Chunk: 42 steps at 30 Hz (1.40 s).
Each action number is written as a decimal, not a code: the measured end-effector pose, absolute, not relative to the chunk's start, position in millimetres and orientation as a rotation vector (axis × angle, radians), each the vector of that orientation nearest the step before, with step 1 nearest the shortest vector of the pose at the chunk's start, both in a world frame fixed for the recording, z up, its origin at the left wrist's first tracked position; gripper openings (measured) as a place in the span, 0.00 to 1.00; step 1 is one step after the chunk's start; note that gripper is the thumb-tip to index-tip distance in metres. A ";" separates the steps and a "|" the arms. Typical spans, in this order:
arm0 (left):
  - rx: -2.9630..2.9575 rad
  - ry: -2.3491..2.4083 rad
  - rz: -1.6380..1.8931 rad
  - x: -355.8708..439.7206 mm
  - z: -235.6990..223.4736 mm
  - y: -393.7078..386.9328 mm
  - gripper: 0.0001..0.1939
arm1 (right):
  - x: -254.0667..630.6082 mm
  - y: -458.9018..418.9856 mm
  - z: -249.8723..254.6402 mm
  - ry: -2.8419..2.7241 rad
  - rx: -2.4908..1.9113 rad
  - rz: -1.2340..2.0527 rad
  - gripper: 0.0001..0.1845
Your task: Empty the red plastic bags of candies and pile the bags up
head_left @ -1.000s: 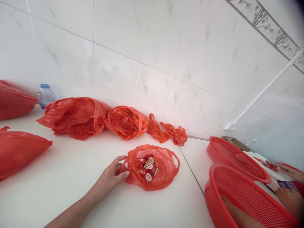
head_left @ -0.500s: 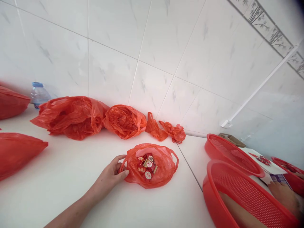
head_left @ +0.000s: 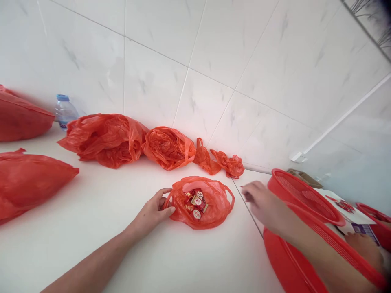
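Observation:
A small red plastic bag (head_left: 214, 203) lies open on the white table, with several red and gold wrapped candies (head_left: 194, 201) in it. My left hand (head_left: 154, 211) pinches the bag's left edge. My right hand (head_left: 264, 205) hovers in the air just right of the bag, above the near red basket; it is blurred, with its fingers drawn together round something small that I cannot make out.
Stuffed red bags (head_left: 105, 138) and crumpled ones (head_left: 227, 165) line the tiled wall. A water bottle (head_left: 64, 110) stands at the back left. Two red mesh baskets (head_left: 305, 197) sit on the right. Another person's hand (head_left: 365, 248) rests at the far right.
My right hand has come up out of the near basket and moved left toward the open bag. My left hand has kept its hold on the bag's edge.

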<state>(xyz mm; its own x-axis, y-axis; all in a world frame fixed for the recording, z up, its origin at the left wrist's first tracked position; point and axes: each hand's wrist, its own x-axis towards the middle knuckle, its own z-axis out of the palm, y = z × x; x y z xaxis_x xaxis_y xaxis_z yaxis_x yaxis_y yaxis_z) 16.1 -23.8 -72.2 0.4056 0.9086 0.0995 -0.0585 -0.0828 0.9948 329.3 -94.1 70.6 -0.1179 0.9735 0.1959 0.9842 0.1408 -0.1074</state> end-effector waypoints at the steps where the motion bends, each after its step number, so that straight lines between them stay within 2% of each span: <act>1: 1.423 0.812 0.967 15.6 -72.9 -23.4 0.27 | 309.4 -85.8 64.8 -2.231 -1.893 0.023 0.18; 5: 1.441 0.797 0.928 14.1 -73.6 -21.8 0.26 | 257.9 -52.5 33.3 -2.264 -1.856 0.170 0.20; 9: 1.454 0.813 0.910 14.2 -73.0 -21.1 0.27 | 246.0 -47.4 9.4 -2.157 -1.823 0.116 0.29; 13: 1.445 0.816 0.928 14.8 -75.4 -20.7 0.28 | 258.9 -86.1 -21.1 -1.934 -1.834 0.039 0.21; 17: 1.421 0.823 0.948 15.4 -76.4 -20.3 0.29 | 301.4 -146.8 -66.8 -1.751 -1.974 -0.208 0.15; 22: 1.400 0.819 0.914 16.5 -71.8 -21.2 0.31 | 353.4 -210.5 -107.8 -1.711 -2.046 -0.438 0.14; 27: 1.406 0.844 0.844 17.4 -68.9 -21.1 0.32 | 363.4 -230.9 -115.1 -1.624 -2.063 -0.529 0.15; 30: 1.421 0.890 0.832 18.1 -70.3 -20.9 0.31 | 357.3 -226.9 -107.2 -1.558 -2.089 -0.433 0.16; 36: 1.457 0.919 0.852 17.8 -73.5 -20.0 0.31 | 334.0 -177.4 -76.9 -1.489 -1.927 0.108 0.17; 40: 1.476 0.922 0.874 18.9 -73.8 -19.4 0.30 | 328.7 -106.7 -68.5 -1.145 -1.826 0.337 0.33; 42: 1.434 0.901 0.904 20.5 -74.9 -19.8 0.30 | 329.4 -72.9 -69.4 -0.954 -1.823 0.405 0.36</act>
